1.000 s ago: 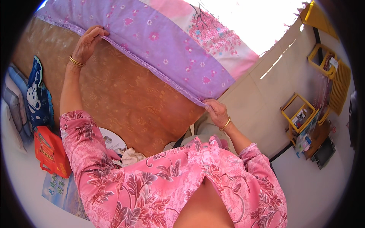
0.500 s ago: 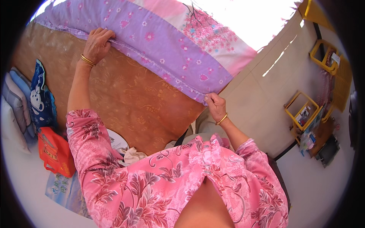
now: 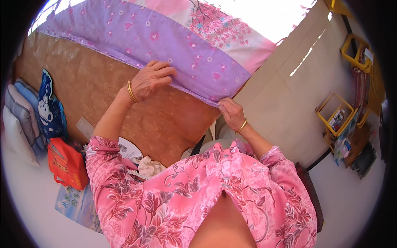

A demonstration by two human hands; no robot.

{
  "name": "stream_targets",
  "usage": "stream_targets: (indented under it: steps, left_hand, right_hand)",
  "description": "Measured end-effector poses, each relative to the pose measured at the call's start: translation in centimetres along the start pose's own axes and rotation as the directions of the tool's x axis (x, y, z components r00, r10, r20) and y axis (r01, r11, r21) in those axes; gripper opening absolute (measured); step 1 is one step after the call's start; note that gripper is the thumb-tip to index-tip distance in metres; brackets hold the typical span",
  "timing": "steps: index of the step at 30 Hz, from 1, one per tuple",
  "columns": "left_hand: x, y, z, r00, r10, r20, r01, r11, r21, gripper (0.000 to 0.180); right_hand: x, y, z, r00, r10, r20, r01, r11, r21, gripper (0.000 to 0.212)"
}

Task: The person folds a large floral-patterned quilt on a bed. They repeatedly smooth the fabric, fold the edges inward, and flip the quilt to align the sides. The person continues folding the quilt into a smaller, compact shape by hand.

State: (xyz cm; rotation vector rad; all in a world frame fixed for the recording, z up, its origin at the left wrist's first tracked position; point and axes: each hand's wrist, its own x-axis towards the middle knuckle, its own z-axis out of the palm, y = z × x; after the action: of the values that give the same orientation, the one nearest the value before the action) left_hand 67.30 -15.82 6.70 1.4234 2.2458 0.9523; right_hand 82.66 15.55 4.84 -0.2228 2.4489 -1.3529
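Observation:
A quilt (image 3: 186,49) with a purple border and a pink-and-white blossom print lies over a brown, leaf-patterned covering (image 3: 136,111). Its seamed purple edge runs diagonally from the upper left down to a corner near the middle. At that corner, my right hand (image 3: 232,113) pinches the edge between thumb and fingers. Farther left along the same edge is my left hand (image 3: 152,79); its bent fingers close over the seam, and the thumb is hidden beneath. Each wrist wears gold-coloured bangles.
Stacked pillows (image 3: 22,120), a dark blue cushion (image 3: 50,107) and a red bag (image 3: 66,163) are at the left. A white round fan (image 3: 129,149) and a crumpled cloth (image 3: 149,166) lie close to my body. Yellow-framed racks (image 3: 337,115) stand on the tiled floor (image 3: 281,103) at the right.
My left hand has moved right and nearer along the purple edge, closer to my right hand. My right hand still holds the corner.

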Motion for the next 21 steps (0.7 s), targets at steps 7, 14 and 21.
stream_targets:
  steps: [7,14,21]
  left_hand:
    - [-1.5,-0.5,1.3,0.974,-0.147,0.171,0.167,0.980,-0.105,0.008]
    - [0.8,-0.4,1.0,0.955,-0.250,0.162,0.260,0.965,-0.043,0.005]
    - [1.2,-1.1,3.1,0.915,-0.400,0.052,0.385,0.905,0.180,0.007]
  right_hand:
    - [0.0,0.2,-0.8,0.998,-0.044,0.050,0.046,0.997,-0.054,0.005]
    - [0.3,0.5,-0.7,0.998,-0.056,-0.040,0.058,0.996,0.067,0.007]
    - [0.9,0.6,-0.6,0.974,0.217,-0.065,-0.217,0.976,0.001,0.008]
